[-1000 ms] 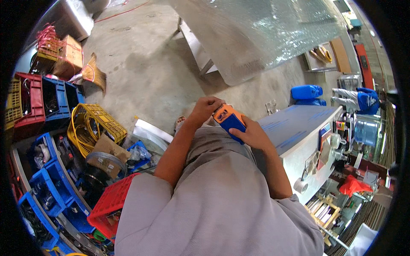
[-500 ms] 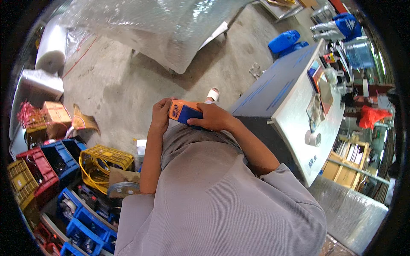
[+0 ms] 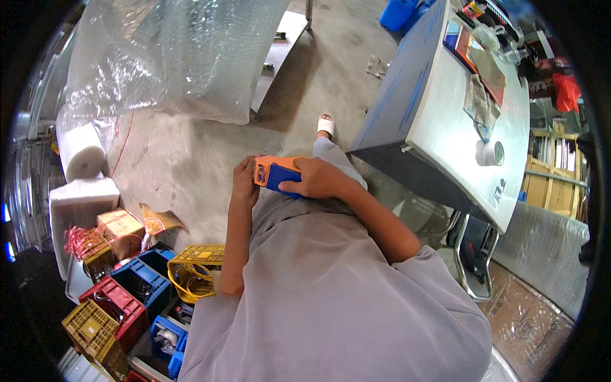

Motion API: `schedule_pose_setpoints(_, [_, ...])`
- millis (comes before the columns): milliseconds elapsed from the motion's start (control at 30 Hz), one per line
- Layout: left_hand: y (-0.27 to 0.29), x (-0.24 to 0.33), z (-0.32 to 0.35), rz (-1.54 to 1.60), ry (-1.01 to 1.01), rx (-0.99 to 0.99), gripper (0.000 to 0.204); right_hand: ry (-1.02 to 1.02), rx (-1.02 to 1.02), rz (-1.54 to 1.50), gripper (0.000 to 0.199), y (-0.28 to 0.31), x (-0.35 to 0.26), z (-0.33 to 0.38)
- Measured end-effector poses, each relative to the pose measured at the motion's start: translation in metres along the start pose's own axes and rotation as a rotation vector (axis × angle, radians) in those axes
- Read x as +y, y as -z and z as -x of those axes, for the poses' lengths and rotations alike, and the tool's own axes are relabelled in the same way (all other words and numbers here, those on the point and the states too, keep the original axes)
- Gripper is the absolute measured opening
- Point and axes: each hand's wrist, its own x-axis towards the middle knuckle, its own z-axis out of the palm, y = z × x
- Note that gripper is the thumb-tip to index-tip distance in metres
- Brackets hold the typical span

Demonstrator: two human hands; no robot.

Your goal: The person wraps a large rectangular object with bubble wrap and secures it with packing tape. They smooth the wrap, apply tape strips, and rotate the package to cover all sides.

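In front of my waist I hold a small, flat orange and blue box (image 3: 284, 176), its kind not clear. My right hand (image 3: 323, 179) is closed round its right end, with the thumb lying across the blue face. At its left end, my left hand (image 3: 244, 181) has bent fingers pressed against the orange edge, and some of those fingertips are hidden.
A metal-topped table (image 3: 439, 121) on the right carries a tape roll (image 3: 490, 153) and a cloth (image 3: 480, 105). Bubble wrap (image 3: 172, 57) drapes something ahead on the left. Crates, among them a red crate (image 3: 121, 310), a yellow crate (image 3: 197, 254) and a broom (image 3: 159, 221), stand at left.
My view has turned and moved forward; the table now sits higher and a metal-framed chair shows below it. Both hands keep hold of the orange and blue box at my waist.
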Motion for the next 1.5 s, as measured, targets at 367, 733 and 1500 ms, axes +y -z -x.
schedule_pose_setpoints(367, [0.02, -0.004, -0.008, 0.121, 0.059, -0.071, 0.024, -0.004, -0.129, 0.074, 0.067, 0.008, -0.004, -0.016])
schedule_pose_setpoints(733, [0.012, 0.023, -0.018, -0.04, -0.013, -0.032, 0.031, 0.056, -0.102, 0.083, 0.065, 0.025, -0.011, -0.036])
schedule_pose_setpoints(1500, [-0.037, 0.06, -0.067, -0.105, 0.088, -0.153, 0.029, 0.061, -0.027, 0.016, 0.069, 0.092, 0.015, -0.04])
